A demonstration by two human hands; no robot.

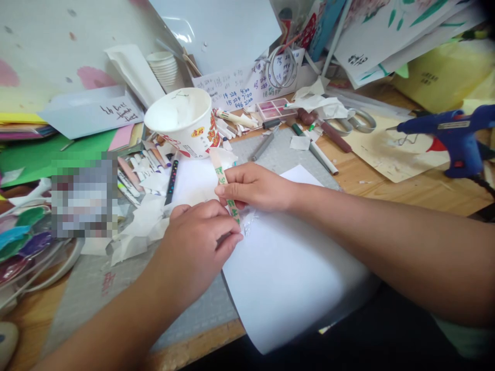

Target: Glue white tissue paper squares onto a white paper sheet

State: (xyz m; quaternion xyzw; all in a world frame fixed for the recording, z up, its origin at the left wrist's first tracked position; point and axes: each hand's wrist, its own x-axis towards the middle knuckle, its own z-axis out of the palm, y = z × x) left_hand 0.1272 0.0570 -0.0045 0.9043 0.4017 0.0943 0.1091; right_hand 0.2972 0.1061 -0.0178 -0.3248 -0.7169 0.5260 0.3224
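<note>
A narrow paper strip (221,172) with green printing slants over a white sheet (286,268) on a grey cutting mat (93,283). My right hand (257,186) pinches the strip near its middle, fingers closed on it. My left hand (197,245) is curled with its fingertips pressed on the strip's lower end, where a bit of clear film (249,220) shows. Both hands meet at the sheet's upper left part.
A paper bowl (181,121) stands behind the hands among several pens and paper scraps. A blue glue gun (452,136) rests at the right, scissors (358,121) behind it. Coloured paper stacks lie at the left. The wooden table edge (193,345) runs near me.
</note>
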